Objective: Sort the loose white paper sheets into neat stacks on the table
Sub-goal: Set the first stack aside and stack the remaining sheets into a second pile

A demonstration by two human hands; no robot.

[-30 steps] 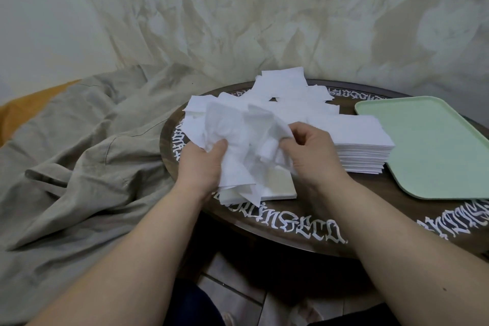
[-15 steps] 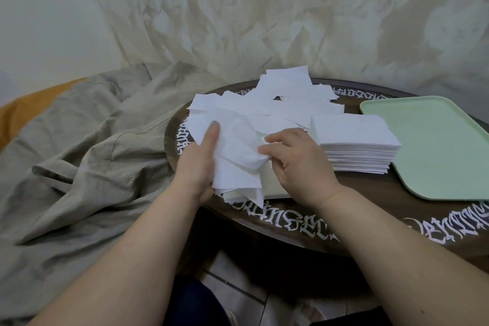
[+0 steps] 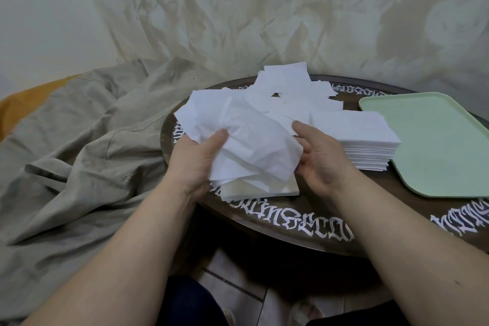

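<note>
My left hand (image 3: 195,159) grips a bunch of crumpled white paper sheets (image 3: 254,145) at its left side, thumb on top, above the table's near left part. At the bunch's right edge, my right hand (image 3: 320,159) holds the sheets with the thumb above and the fingers curled beneath. Under the bunch lies a low flat stack (image 3: 267,189). A tall neat stack (image 3: 365,140) stands just right of my right hand. Loose sheets (image 3: 291,87) lie scattered behind, toward the table's far edge.
The round dark wooden table (image 3: 291,225) has white lettering around its rim. A pale green tray (image 3: 434,140) lies on its right side, beside the tall stack. Crumpled grey-beige cloth (image 3: 79,153) spreads to the table's left. A draped sheet hangs behind.
My right hand slid from the top of the bunch to its right edge. The bunch has spread wider between both hands, and my left thumb now lies over its left side.
</note>
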